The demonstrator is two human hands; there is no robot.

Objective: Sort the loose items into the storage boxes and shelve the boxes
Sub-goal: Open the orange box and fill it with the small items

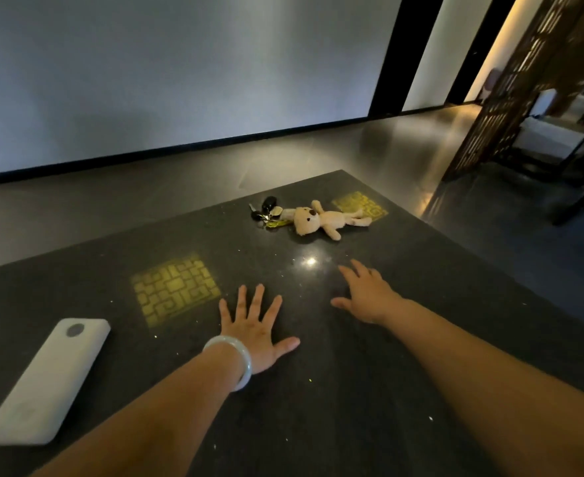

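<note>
A small beige teddy bear [321,220] lies on its back near the far edge of a dark speckled table [369,390]. A bunch of keys [266,212] with black fobs is attached at its head. My left hand [254,333], with a pale bangle on the wrist, rests flat on the table with fingers spread. My right hand [366,293] hovers over the table with fingers apart, a short way in front of the bear. Neither hand holds anything. No storage box is in view.
A white phone [48,380] lies face down at the table's near left. Two yellow patterned patches [175,287] show on the tabletop. A grey floor and pale wall lie beyond; a wooden lattice screen [521,74] and furniture stand at the right.
</note>
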